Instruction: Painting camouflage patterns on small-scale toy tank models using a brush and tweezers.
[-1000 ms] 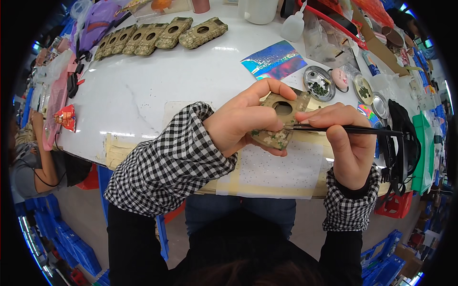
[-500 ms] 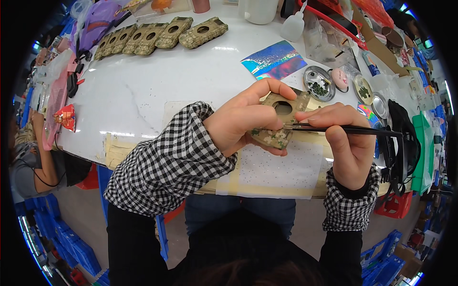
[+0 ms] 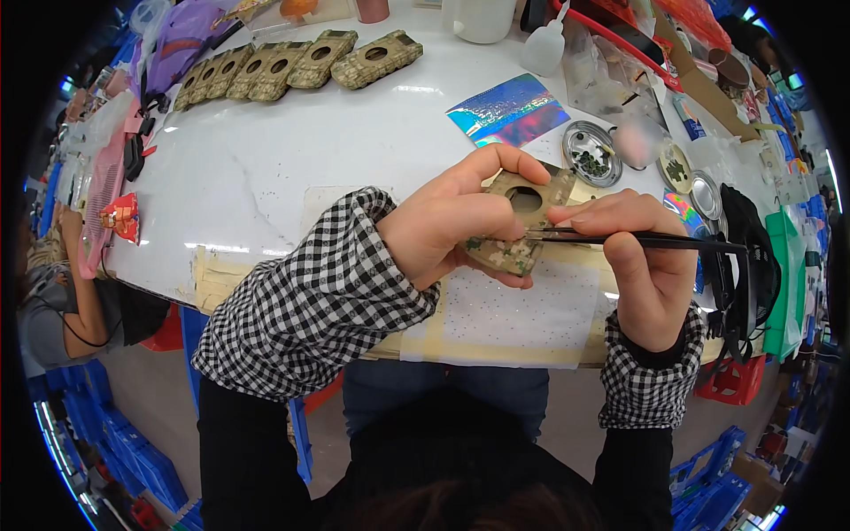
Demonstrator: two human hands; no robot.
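Observation:
My left hand (image 3: 460, 208) is closed round a camouflage-patterned toy tank hull (image 3: 506, 252), its thumb lying across the top near the round hole. Pinched in my right hand (image 3: 651, 252) is a pair of dark tweezers (image 3: 660, 240). The tweezers' tips meet the hull beside my left thumb; whether they grip a small part there is too fine to make out. Below both hands a white sheet (image 3: 522, 314) dotted with tiny specks is taped to the table. Right of the hull, a round metal dish (image 3: 592, 155) holds small dark green pieces.
Several matching tank hulls (image 3: 376, 60) stand in a row at the far left. Shiny holographic film (image 3: 509, 112) lies beyond my hands, near a squeeze bottle (image 3: 544, 46). Another dish (image 3: 675, 170) and a green tray (image 3: 784, 283) are at the right. A co-worker's arm (image 3: 81, 301) shows at the left edge.
Both hands, the hull and the tweezers keep almost the same place. Little else differs visibly.

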